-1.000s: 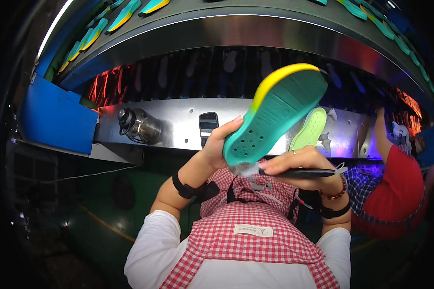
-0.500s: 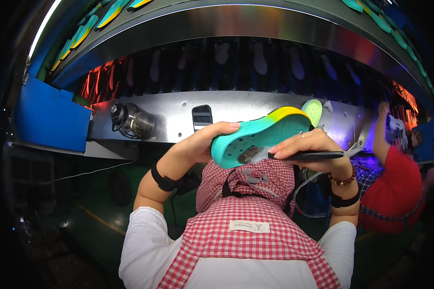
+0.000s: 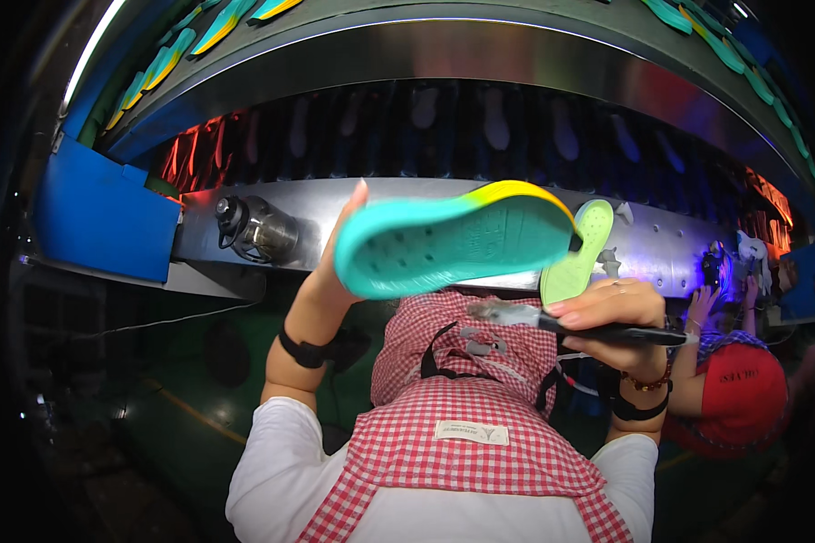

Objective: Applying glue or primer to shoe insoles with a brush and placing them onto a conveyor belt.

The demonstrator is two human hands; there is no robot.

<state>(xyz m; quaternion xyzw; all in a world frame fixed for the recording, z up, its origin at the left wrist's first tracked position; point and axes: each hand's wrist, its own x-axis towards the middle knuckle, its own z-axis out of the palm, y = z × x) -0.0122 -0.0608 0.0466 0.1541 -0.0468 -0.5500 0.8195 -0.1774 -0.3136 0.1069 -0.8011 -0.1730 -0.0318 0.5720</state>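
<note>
My left hand (image 3: 335, 262) holds a teal shoe sole with a yellow heel end (image 3: 453, 240), lying flat with its underside toward me, above the metal ledge. My right hand (image 3: 607, 312) grips a black-handled brush (image 3: 552, 321) whose pale bristle tip points left, just under the sole's right half. A light green sole (image 3: 575, 258) lies on the ledge behind my right hand. I wear a red-and-white checked apron and black wristbands.
A curved steel ledge (image 3: 244, 204) carries a metal flask (image 3: 258, 231). Dark soles hang in the heated tunnel behind it; teal and yellow soles run along the upper rim. A blue bin (image 3: 100, 213) stands left. A person in a red cap (image 3: 738, 398) works at right.
The teal sole has swung down from upright to lying flat and moved left. My right hand with the brush has come up under it.
</note>
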